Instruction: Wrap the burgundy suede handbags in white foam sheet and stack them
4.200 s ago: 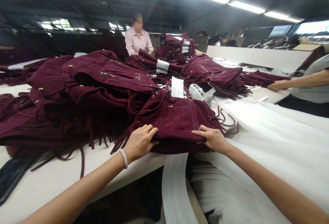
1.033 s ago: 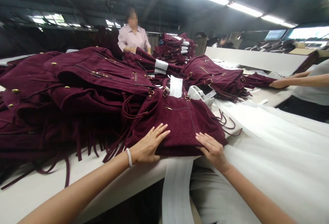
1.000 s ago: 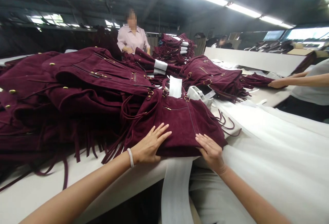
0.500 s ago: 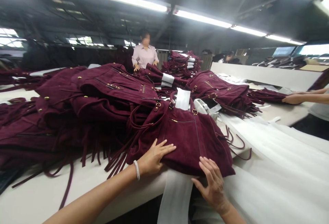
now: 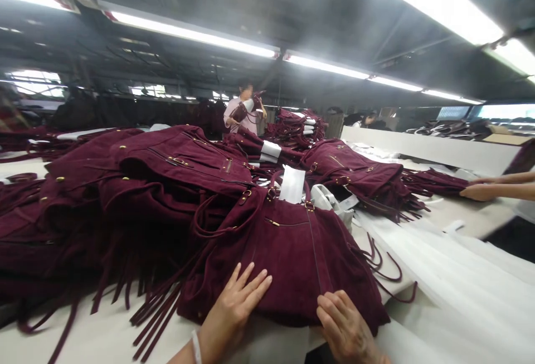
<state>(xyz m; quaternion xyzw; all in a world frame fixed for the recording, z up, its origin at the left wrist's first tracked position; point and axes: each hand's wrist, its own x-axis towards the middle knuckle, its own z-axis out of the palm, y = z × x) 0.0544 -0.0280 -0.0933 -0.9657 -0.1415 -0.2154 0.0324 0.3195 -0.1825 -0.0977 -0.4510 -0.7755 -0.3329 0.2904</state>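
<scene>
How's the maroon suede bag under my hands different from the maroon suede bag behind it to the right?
The front maroon suede bag has your left hand spread on it and your right hand curled at its lower edge; no hand shows on the rear maroon suede bag. The front bag's zip runs nearly level; the rear bag's zip slants. The front bag, being nearer, looks larger than the rear bag. Both are maroon with gold-coloured fittings.

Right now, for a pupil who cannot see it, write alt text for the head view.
A person's left hand lies spread on a burgundy bag; the right hand, curled, touches its lower edge. More burgundy bags are piled at left, and a co-worker stands beyond.
</scene>
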